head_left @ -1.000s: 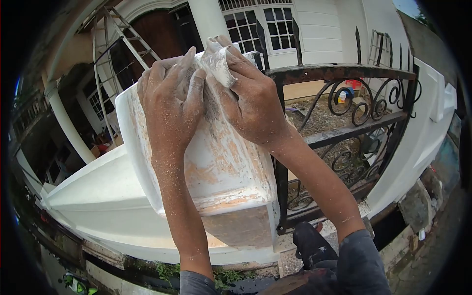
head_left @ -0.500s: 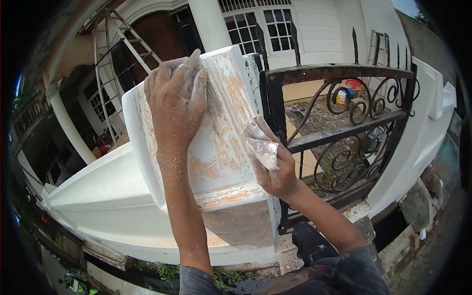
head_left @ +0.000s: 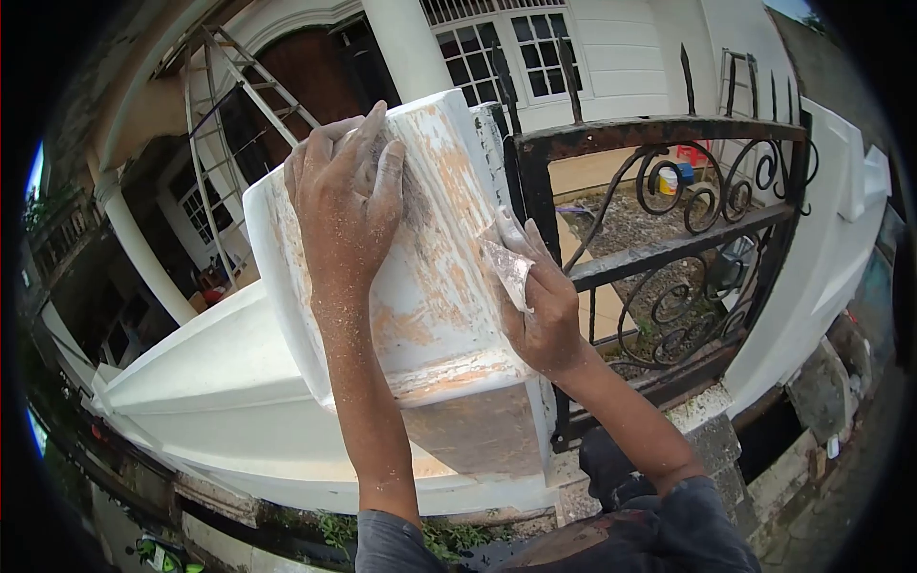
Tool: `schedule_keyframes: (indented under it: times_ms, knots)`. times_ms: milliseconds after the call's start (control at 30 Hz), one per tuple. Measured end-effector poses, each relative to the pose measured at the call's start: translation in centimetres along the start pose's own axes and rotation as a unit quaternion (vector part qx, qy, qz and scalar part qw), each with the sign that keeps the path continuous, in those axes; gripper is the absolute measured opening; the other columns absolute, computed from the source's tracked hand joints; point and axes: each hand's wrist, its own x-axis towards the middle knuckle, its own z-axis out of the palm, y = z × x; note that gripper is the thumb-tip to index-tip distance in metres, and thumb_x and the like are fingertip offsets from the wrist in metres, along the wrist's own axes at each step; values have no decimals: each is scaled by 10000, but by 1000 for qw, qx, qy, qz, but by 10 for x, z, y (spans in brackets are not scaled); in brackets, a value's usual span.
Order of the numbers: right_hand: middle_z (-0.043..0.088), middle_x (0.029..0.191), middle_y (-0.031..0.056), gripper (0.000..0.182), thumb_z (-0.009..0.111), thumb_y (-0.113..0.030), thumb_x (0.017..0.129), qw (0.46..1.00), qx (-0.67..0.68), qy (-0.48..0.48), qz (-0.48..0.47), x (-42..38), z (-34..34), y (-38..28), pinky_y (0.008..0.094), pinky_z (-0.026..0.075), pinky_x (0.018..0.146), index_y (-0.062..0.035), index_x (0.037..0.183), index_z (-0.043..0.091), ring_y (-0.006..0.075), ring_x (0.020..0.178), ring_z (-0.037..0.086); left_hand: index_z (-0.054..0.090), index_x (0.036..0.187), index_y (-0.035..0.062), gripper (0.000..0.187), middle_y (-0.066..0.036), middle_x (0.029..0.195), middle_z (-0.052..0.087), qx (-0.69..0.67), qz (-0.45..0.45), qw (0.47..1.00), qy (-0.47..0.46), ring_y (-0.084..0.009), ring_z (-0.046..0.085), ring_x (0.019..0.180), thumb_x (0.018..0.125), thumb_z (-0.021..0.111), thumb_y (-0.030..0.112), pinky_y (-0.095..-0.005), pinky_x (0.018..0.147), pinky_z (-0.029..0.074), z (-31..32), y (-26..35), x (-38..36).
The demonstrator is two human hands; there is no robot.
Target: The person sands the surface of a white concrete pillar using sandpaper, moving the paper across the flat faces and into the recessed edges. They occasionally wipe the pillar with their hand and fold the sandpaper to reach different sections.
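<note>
We rest left hand [head_left: 346,205] on pillar [head_left: 420,361], at its upper part; fingers slightly parted, palm hidden. We hold folded sheet [head_left: 510,272] in right hand [head_left: 549,310]; fingers narrow, closed around it. Sheet position: pillar's right edge. Orange patches [head_left: 399,328]: between both hands' fingers. Gate [head_left: 659,132]: right of right fingers. Ladder [head_left: 272,80]: beyond left fingers.

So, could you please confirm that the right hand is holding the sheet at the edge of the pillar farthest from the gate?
Not quite: the head view shows the right hand holding the sheet at the pillar edge nearest the gate.
</note>
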Motion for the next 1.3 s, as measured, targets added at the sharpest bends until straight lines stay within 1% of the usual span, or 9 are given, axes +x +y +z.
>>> schedule_keyframes:
  times_ms: [133, 267, 433, 567, 700, 800, 933, 1067, 1300]
  knots:
    - [553, 1149, 269, 334, 548, 41, 750, 990, 115, -11, 85, 50, 7, -4, 454, 373, 1015, 80, 1079, 581, 378, 1095, 540, 645, 1125, 160, 314, -81, 1026, 600, -1, -8, 1000, -10, -260, 516, 1031, 820, 618, 231, -456, 1035, 289, 0, 0, 1]
    - [573, 1114, 266, 309, 552, 25, 780, 997, 66, 22, 46, -15, 1, -4, 404, 396, 997, 100, 1080, 568, 392, 1087, 538, 648, 1122, 165, 312, -80, 1027, 599, -5, -13, 1000, -1, -259, 515, 1034, 818, 618, 232, -467, 1039, 283, 1, 1, 1]
    - [617, 1017, 234, 252, 574, 12, 790, 997, 60, 27, 45, 55, 8, 1, 415, 490, 862, 70, 1033, 601, 349, 955, 613, 650, 1120, 166, 314, -82, 1021, 597, -13, -20, 1000, -12, -256, 505, 1049, 812, 622, 225, -468, 1023, 301, 0, 2, 1]
    - [619, 967, 267, 221, 569, -2, 796, 991, 91, 70, 69, 10, 4, -11, 449, 469, 893, 91, 992, 608, 393, 920, 614, 649, 1121, 165, 315, -84, 1018, 596, -4, -20, 1000, -4, -253, 509, 1036, 812, 622, 220, -460, 1012, 318, 1, 3, 0]
    - [616, 993, 266, 232, 575, -16, 797, 998, 41, 41, 19, 39, 8, 4, 474, 432, 934, 94, 999, 609, 392, 939, 609, 651, 1118, 163, 310, -88, 1020, 594, 2, -14, 1000, -6, -251, 505, 1035, 817, 621, 231, -459, 1006, 324, 0, 3, 1]
    - [619, 991, 260, 227, 576, -15, 799, 996, 58, 24, 69, 35, 8, 1, 478, 430, 935, 89, 996, 612, 391, 934, 611, 651, 1118, 163, 310, -90, 1019, 594, -3, -25, 1000, -5, -250, 500, 1042, 822, 624, 252, -459, 1006, 326, 2, 3, 1]
    - [627, 981, 241, 240, 571, -9, 803, 998, 40, 44, 33, 3, -2, -7, 455, 453, 907, 76, 1024, 607, 384, 933, 612, 653, 1115, 164, 318, -82, 1019, 594, 10, -34, 999, 1, -249, 499, 1039, 830, 625, 302, -461, 1008, 320, 3, 6, 0]
    - [632, 975, 214, 228, 571, 0, 784, 997, 49, 52, 17, 57, 11, 8, 444, 469, 875, 75, 996, 611, 375, 916, 614, 628, 1153, 165, 402, -74, 982, 585, 5, -27, 1000, 2, -236, 503, 1006, 816, 633, 384, -458, 1005, 315, 5, 6, 3]
    - [622, 1006, 240, 243, 593, -20, 795, 998, 54, 14, 41, -7, -7, -3, 438, 437, 940, 82, 1015, 610, 371, 987, 600, 571, 1227, 167, 494, -67, 903, 559, 14, -26, 999, 11, -211, 515, 932, 803, 637, 412, -452, 1001, 316, 7, 6, 2]
